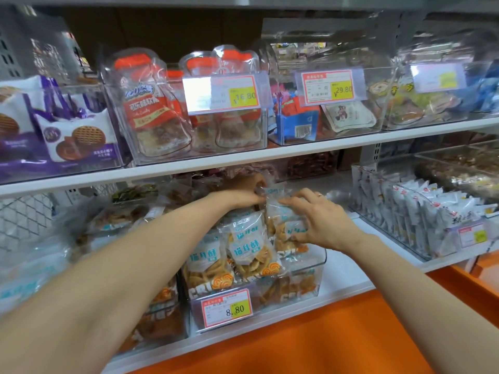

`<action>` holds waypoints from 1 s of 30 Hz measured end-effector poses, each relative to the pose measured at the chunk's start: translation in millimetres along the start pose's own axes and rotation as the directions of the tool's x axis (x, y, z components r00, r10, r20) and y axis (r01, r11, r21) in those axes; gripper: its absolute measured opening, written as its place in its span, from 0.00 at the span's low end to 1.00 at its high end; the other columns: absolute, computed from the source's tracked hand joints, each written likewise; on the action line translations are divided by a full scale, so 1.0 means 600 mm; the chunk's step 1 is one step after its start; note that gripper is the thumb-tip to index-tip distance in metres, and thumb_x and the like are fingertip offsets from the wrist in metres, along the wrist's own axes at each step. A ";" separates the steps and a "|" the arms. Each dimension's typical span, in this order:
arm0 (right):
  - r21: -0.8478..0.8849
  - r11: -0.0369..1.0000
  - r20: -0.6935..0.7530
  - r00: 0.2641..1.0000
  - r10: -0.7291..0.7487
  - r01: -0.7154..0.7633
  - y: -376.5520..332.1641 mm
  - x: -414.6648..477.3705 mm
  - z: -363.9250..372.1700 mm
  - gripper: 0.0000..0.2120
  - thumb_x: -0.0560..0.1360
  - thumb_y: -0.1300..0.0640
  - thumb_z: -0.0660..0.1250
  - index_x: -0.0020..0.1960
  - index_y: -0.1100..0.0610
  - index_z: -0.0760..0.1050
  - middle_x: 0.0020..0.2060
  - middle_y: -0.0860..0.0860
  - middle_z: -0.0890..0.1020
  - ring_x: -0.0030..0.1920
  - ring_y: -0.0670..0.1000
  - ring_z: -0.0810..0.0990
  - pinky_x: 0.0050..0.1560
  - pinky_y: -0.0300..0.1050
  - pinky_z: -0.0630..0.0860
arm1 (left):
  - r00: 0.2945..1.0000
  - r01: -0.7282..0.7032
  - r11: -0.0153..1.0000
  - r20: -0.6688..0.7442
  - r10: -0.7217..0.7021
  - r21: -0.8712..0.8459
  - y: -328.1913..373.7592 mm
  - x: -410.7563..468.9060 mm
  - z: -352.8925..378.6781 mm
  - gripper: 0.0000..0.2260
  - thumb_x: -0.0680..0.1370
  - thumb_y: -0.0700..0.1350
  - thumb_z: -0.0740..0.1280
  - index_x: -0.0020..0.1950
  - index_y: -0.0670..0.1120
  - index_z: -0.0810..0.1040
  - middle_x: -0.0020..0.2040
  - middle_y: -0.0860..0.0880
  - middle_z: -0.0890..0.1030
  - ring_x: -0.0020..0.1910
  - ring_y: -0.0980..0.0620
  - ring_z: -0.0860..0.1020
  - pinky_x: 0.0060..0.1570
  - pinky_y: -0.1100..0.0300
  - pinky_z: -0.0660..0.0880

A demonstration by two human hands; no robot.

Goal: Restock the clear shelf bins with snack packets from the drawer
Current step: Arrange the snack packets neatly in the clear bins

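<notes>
A clear shelf bin [318,268] with an 8.80 price tag sits on the lower shelf, heaped with clear-and-white snack packets [244,245] of orange twisted crisps. My left hand [243,194] reaches over the back of the heap and pinches the top edge of a packet. My right hand [320,221] grips the right-hand packet [280,209] at the back of the bin, fingers curled on its film. The two hands meet over that packet. The drawer is not in view.
To the left stands another bin [159,317] of the same snacks. A bin of white packets [421,211] is to the right. The upper shelf [243,157] hangs just above my hands. An orange ledge [297,344] runs below the lower shelf.
</notes>
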State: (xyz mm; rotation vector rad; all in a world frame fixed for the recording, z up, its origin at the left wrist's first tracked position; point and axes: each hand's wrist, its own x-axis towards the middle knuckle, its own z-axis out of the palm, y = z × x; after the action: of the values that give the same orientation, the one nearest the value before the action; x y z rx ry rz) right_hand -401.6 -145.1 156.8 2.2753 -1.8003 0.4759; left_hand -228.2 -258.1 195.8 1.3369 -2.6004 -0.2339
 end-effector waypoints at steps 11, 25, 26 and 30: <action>0.140 0.989 0.186 0.982 0.014 -0.040 0.007 0.005 0.013 0.37 0.72 0.54 0.71 0.75 0.42 0.57 0.71 0.50 0.63 0.70 0.53 0.61 0.68 0.44 0.59 | 0.990 -0.058 0.993 -0.136 0.043 -0.106 -0.021 -0.020 -0.021 0.19 0.77 0.46 0.67 0.67 0.46 0.70 0.67 0.47 0.71 0.65 0.49 0.70 0.58 0.64 0.65; 0.500 0.850 0.061 0.986 0.155 -0.165 0.018 -0.028 -0.050 0.29 0.70 0.53 0.74 0.69 0.46 0.69 0.65 0.45 0.72 0.67 0.47 0.64 0.68 0.45 0.59 | 0.881 0.321 0.893 -0.444 -0.161 0.314 -0.037 -0.090 -0.035 0.11 0.79 0.48 0.62 0.57 0.43 0.73 0.57 0.41 0.76 0.56 0.40 0.74 0.51 0.53 0.72; 0.523 0.839 -0.008 0.983 0.182 -0.151 0.014 -0.030 -0.055 0.25 0.71 0.54 0.73 0.66 0.49 0.73 0.60 0.44 0.75 0.63 0.45 0.68 0.65 0.41 0.62 | 0.863 0.285 0.903 -0.496 -0.096 0.321 -0.033 -0.102 -0.032 0.10 0.79 0.45 0.61 0.58 0.42 0.73 0.56 0.40 0.77 0.55 0.39 0.75 0.49 0.52 0.72; 0.690 0.707 -0.178 0.911 0.373 -0.154 -0.009 -0.030 -0.071 0.04 0.75 0.58 0.68 0.48 0.54 0.81 0.39 0.46 0.82 0.39 0.42 0.77 0.44 0.29 0.72 | 0.754 -0.006 0.965 -0.633 0.177 0.263 -0.019 -0.150 -0.016 0.09 0.79 0.44 0.59 0.50 0.41 0.77 0.41 0.44 0.81 0.39 0.42 0.80 0.36 0.51 0.77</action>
State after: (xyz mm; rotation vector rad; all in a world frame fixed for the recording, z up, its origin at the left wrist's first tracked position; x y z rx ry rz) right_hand -405.5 -112.4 189.7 2.1119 -2.0095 1.6772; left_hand -165.9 -191.3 192.2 1.0817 -2.1085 0.5120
